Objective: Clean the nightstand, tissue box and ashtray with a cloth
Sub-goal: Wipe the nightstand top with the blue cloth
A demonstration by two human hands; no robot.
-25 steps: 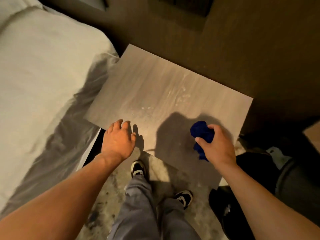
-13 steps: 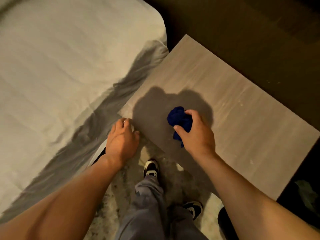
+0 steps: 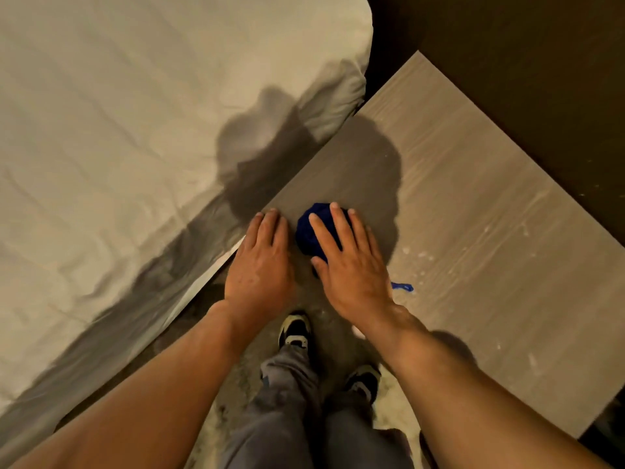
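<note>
White-sheeted bed (image 3: 118,147) on the left, its corner just beside the tabletop (image 3: 490,231). Grey wood-grain tabletop, pale specks toward the right. Below, grey trousers (image 3: 294,418) and dark shoes (image 3: 294,328) on the floor. Left hand (image 3: 260,262) flat at the near-left tabletop corner, fingers straight, holding nothing. Right hand (image 3: 351,262) just beside, fingers spread and pressing down. Under it, bunched blue cloth (image 3: 311,231), a strand poking out by the wrist.

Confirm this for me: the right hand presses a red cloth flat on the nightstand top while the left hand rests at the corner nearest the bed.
Only the colour is wrong. The head view shows the right hand pressing a dark blue cloth on the nightstand; the left hand rests at that corner.
</note>
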